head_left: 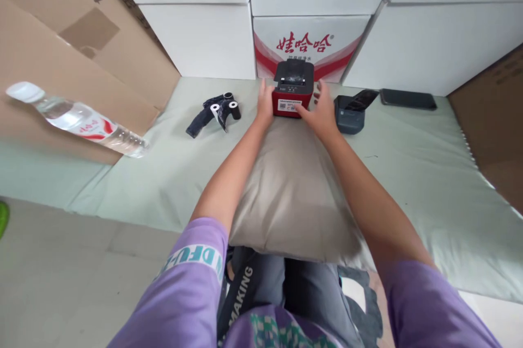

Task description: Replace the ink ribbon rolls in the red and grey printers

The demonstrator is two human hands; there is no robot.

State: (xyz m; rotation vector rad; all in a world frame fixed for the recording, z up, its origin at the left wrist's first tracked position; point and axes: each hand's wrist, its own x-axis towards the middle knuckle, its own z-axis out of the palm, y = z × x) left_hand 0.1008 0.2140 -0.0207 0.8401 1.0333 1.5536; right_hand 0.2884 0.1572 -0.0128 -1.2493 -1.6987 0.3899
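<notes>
My left hand [265, 102] and right hand [322, 111] are both on the little red label printer [293, 89], top middle of the frame. It sits at the far end of the tan pillow [292, 195], in front of the white carton w/ red writing [310, 43].

I think it's a hard plastic box, stiff, not squishy, prob. not too heavy for two hands. The sides look smooth, so maybe a bit slippy. The black lid on top looks like it flips open, so I wouldn't lift by that. Best to hold it low on both sides, one hand each.

Grip now: left hand is flat against the left side. Right hand has fingers spread, thumb touching the front right corner. Not squeezing tight, more like cupping it.

Looks: red body, black top w/ a paper slot, white sticker w/ a square code on the front.

Nearby: paper rolls [229, 108] to the left, a dark gray printer [350, 114] just right, a black phone [407, 99] further right, a water bottle [77, 119] at far left.
</notes>
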